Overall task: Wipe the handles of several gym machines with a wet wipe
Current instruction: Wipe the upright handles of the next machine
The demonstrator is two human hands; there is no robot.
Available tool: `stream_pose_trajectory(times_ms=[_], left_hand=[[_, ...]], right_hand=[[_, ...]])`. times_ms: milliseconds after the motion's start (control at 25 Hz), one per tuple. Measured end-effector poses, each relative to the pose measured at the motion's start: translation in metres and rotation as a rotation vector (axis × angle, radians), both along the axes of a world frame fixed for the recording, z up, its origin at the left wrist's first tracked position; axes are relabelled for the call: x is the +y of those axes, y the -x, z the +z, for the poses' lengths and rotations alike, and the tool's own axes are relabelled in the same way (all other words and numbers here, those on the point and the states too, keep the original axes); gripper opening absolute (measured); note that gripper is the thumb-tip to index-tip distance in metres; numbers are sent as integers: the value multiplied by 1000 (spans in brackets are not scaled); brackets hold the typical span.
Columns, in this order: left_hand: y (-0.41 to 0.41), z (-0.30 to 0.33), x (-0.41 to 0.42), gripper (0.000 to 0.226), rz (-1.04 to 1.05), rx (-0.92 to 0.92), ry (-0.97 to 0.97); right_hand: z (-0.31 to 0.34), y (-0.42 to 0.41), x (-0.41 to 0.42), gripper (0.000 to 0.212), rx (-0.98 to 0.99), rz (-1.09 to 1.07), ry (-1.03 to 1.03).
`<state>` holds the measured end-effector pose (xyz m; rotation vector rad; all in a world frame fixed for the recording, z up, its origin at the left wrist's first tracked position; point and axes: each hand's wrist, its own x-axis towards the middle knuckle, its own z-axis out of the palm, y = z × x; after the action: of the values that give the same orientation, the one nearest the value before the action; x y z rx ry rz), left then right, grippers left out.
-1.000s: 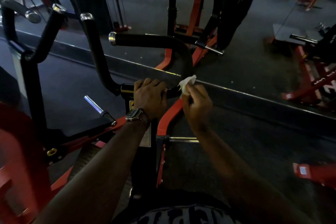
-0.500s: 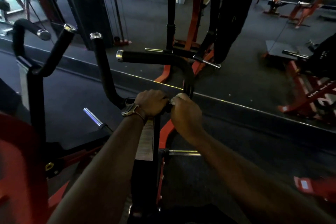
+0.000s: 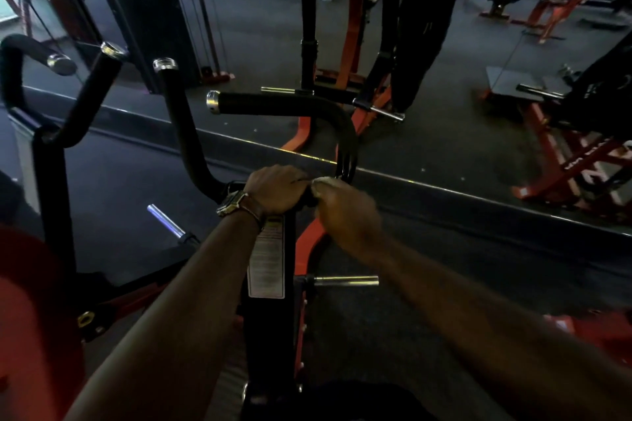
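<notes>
Fingers of the right hand (image 3: 345, 212) were curled over a wet wipe (image 3: 325, 183), pressing it to the low bend of the black handle (image 3: 294, 106). At nine o'clock, touching it, the left hand (image 3: 275, 190) gripped the same bar beside the wristwatch (image 3: 232, 203). Judged progress: this handle was mid-wipe; the upright handle (image 3: 178, 116) at ten o'clock and other machines apparently remained.

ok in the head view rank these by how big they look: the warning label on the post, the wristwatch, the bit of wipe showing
1. warning label, clearly the largest.
2. wristwatch.
3. wet wipe, only a sliver showing above the right hand.
Watch and wipe are close in looks; the wipe is mostly hidden and blurred.
</notes>
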<state>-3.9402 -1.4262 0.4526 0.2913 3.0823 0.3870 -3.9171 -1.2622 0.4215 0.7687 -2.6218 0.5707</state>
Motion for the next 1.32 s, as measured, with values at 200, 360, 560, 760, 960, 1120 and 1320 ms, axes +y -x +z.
stream_pose_trajectory(times_ms=[200,360,560,760,960,1120,1320], left_hand=[[-1,-1,0,39,7,-10,25],[-6,6,2,41,-23,-26,-21],[-3,14,12,34,13,-83,23],[4,20,37,37,48,-153,116],[14,8,30,36,-55,-171,230],[28,1,22,30,-69,-222,39],[36,21,32,34,-38,-373,-169]], right_hand=[[-14,5,18,31,264,-151,33],[-48,-42,-11,36,-141,-126,786],[-1,7,6,19,-544,-366,1515],[-38,17,-17,17,-796,-490,1485],[-15,39,-1,17,-997,-344,1840],[-26,36,-7,22,-750,-404,1587],[-18,28,-11,22,-306,-430,1338]])
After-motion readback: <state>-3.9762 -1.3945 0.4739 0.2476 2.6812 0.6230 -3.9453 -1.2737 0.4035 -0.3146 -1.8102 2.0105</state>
